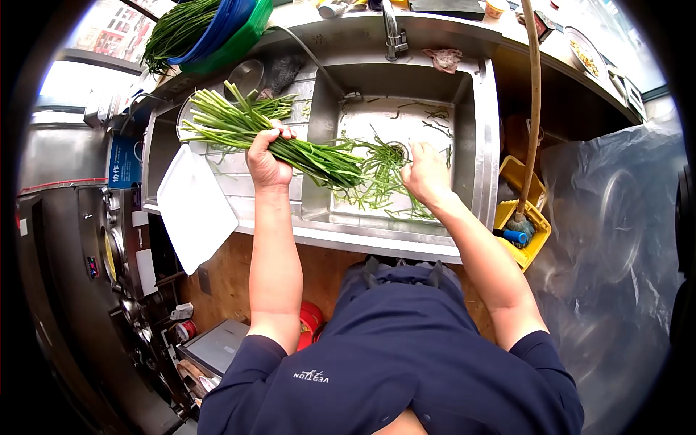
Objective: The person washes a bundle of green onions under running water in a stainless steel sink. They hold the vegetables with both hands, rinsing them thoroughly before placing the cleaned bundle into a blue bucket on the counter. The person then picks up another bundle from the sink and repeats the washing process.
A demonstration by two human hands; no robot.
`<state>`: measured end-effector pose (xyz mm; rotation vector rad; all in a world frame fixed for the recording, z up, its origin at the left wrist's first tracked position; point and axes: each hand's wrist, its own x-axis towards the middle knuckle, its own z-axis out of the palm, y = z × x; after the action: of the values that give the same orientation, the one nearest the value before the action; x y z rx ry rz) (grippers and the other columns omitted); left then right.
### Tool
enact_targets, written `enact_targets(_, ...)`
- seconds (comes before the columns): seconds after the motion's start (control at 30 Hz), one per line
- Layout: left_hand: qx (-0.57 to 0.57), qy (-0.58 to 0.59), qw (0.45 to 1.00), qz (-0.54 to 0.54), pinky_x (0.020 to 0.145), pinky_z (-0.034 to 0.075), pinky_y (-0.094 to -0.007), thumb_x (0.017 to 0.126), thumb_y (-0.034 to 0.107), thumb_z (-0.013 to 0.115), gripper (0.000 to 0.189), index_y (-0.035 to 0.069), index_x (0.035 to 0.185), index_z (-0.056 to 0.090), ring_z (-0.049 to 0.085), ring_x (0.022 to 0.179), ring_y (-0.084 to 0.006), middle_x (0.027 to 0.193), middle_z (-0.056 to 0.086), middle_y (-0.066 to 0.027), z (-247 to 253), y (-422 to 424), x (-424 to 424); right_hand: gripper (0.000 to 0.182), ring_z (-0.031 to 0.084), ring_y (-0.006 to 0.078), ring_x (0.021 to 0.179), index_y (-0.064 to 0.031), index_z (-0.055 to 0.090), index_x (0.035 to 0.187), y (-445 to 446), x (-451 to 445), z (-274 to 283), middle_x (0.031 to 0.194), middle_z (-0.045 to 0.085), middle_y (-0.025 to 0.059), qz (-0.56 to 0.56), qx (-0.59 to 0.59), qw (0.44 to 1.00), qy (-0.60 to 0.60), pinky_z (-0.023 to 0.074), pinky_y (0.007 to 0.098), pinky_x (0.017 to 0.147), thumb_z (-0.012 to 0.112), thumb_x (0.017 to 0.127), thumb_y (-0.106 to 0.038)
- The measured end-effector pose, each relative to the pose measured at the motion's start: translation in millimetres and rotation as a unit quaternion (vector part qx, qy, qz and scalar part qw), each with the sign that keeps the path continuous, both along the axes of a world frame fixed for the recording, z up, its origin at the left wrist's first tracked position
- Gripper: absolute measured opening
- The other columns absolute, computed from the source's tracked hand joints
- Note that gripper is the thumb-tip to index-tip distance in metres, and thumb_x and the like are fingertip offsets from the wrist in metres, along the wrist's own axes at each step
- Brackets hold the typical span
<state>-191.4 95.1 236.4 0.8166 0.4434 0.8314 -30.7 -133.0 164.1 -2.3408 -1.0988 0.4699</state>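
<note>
My left hand [270, 160] is closed around a thick bunch of long green stalks [321, 160], which look like garlic chives. Their pale ends point to the upper left, and the leafy tips hang over the steel sink basin [473, 117]. Loose trimmings of green leaves [375, 179] lie scattered on the basin floor and around the drain [398, 149]. Just right of the drain, my right hand [427, 174] is low over the basin with its fingers curled. Whether anything is between those fingers is hidden. More stalks [277, 107] lie behind the bunch on the drainboard [296, 185].
A white tray [198, 209] juts over the counter's front edge. Behind stand the faucet [392, 32], a crumpled cloth [443, 58] and a blue basin [223, 30] heaped with green stalks. A wooden mop handle [534, 109] rises from a yellow bucket [535, 244] at right.
</note>
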Motion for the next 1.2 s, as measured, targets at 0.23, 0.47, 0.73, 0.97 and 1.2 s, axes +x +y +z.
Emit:
enact_targets(0.23, -0.043, 0.115, 0.986, 0.109, 0.066, 0.05, -0.0328, 0.076, 0.0, 0.059, 0.005, 0.0, 0.081, 0.057, 0.059, 0.065, -0.0201, 0.07, 0.058, -0.0084, -21, -44, 40, 0.096, 0.033, 0.0393, 0.132, 0.0124, 0.024, 0.137, 40, -38, 49, 0.139, 0.033, 0.0315, 0.146, 0.136, 0.98, 0.0, 0.0282, 0.0406, 0.11, 0.074, 0.07, -0.035)
enact_targets(0.47, -0.146, 0.06, 0.985, 0.064, 0.075, 0.051, -0.0319, 0.08, 0.005, 0.068, 0.012, 0.0, 0.087, 0.06, 0.061, 0.075, -0.0203, 0.08, 0.062, -0.0081, -36, -80, 63, 0.048, 0.063, 0.0373, 0.087, -0.004, 0.049, 0.116, 54, -36, 46, 0.092, 0.064, 0.023, 0.02, 0.106, 0.983, 0.15, 0.0499, 0.0442, 0.078, 0.065, 0.073, -0.016)
enact_targets(0.73, -0.045, -0.043, 0.961, -0.271, 0.11, 0.032, -0.0445, 0.07, 0.047, 0.076, 0.086, 0.001, 0.134, 0.041, 0.043, 0.128, -0.03, 0.13, 0.051, -0.0177, -44, -47, 47, 0.008, 0.057, 0.0145, 0.052, 0.0001, 0.057, 0.074, 46, 23, 52, 0.065, 0.059, 0.0072, 0.172, 0.071, 0.782, 0.595, 0.049, 0.0275, 0.052, 0.063, 0.07, -0.004)
enact_targets(0.97, -0.183, -0.12, 0.945, -0.242, 0.098, 0.045, -0.0471, 0.081, 0.018, 0.064, 0.029, 0.004, 0.106, 0.058, 0.062, 0.093, -0.0259, 0.089, 0.064, -0.0096, -43, -54, 76, 0.03, 0.065, 0.0219, 0.071, 0.0042, 0.056, 0.099, 47, 27, 22, 0.082, 0.062, 0.0127, 0.197, 0.06, 0.594, 0.778, 0.056, 0.0384, 0.072, 0.068, 0.075, -0.008)
enact_targets(1.2, -0.208, 0.051, 0.976, 0.043, 0.075, 0.051, -0.0421, 0.078, 0.012, 0.061, 0.011, 0.004, 0.078, 0.053, 0.059, 0.065, -0.0249, 0.066, 0.059, -0.0092, -32, -6, 71, 0.044, 0.064, 0.0212, 0.093, 0.0028, 0.059, 0.106, 14, 44, -15, 0.098, 0.067, 0.0124, 0.178, -0.038, 0.757, 0.628, 0.0508, 0.0361, 0.084, 0.076, 0.076, -0.024)
